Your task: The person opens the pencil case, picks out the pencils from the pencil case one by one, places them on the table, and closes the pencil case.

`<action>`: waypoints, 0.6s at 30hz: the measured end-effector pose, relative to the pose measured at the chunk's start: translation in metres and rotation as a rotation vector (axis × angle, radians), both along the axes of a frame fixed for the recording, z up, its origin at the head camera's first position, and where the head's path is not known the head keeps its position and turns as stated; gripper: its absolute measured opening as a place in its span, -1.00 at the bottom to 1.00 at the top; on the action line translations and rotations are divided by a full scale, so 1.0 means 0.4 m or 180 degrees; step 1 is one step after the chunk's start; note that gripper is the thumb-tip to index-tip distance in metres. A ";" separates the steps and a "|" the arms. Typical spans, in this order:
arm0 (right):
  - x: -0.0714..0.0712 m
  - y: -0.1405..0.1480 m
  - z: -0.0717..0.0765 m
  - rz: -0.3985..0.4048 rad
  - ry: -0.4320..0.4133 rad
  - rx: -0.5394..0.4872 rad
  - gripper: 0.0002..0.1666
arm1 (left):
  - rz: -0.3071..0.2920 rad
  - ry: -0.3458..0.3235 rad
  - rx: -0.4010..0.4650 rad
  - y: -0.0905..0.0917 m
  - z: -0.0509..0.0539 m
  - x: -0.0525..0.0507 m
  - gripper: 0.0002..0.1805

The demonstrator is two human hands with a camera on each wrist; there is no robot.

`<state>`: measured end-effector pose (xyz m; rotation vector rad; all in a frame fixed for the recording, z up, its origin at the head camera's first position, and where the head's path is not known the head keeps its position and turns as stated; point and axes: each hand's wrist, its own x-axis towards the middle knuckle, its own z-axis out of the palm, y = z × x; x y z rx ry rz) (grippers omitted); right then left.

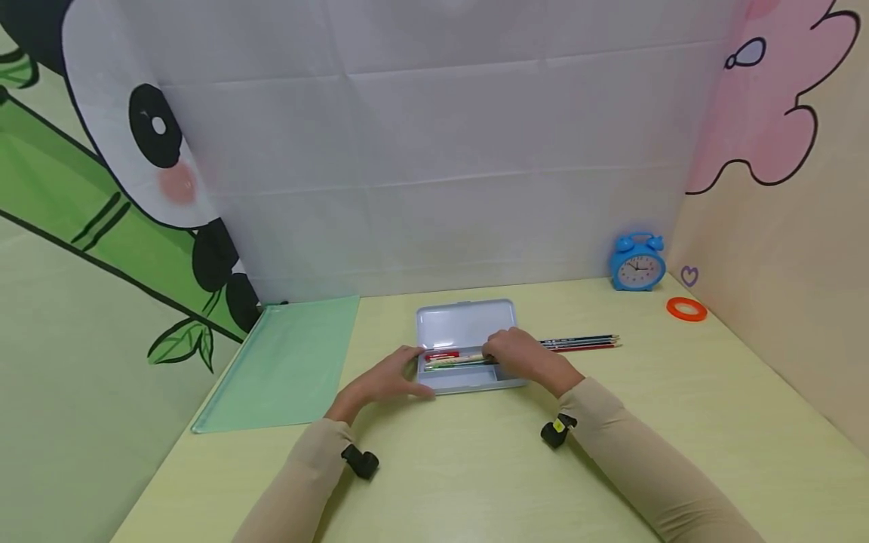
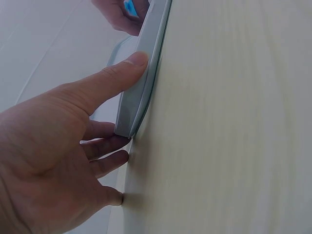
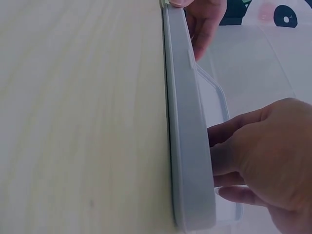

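A pale grey-blue pencil case (image 1: 465, 320) stands with its lid up on the table. Several pens and pencils (image 1: 451, 363) lie inside, among them a red one and a green one. My left hand (image 1: 390, 375) holds the case by its left end, with the thumb on the front wall (image 2: 134, 92) and the fingers round the side. Bent over the right part of the case is my right hand (image 1: 519, 353), its fingers reaching in at the ends of the pens. The case wall (image 3: 187, 126) hides those fingertips in the right wrist view, so their grip cannot be made out.
Several pencils (image 1: 584, 343) lie on the table just right of the case. A green mat (image 1: 292, 362) covers the left side. At the back right are a blue alarm clock (image 1: 637, 264) and an orange ring (image 1: 686, 308), near the wall.
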<state>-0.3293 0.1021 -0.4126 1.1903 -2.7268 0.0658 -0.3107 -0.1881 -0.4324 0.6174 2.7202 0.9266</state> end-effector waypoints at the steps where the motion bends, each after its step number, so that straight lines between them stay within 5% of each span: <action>1: 0.002 0.000 0.001 -0.0002 -0.0016 -0.0002 -0.88 | 0.0002 0.0001 -0.0004 0.000 0.000 0.000 0.08; 9: 0.002 0.005 0.003 -0.0090 -0.0317 -0.0028 -0.80 | -0.0015 0.0008 0.0003 0.002 0.000 0.000 0.07; 18: -0.015 0.018 -0.013 -0.0171 -0.0188 -0.0029 -0.74 | -0.0031 0.0041 0.0028 0.005 0.002 -0.001 0.06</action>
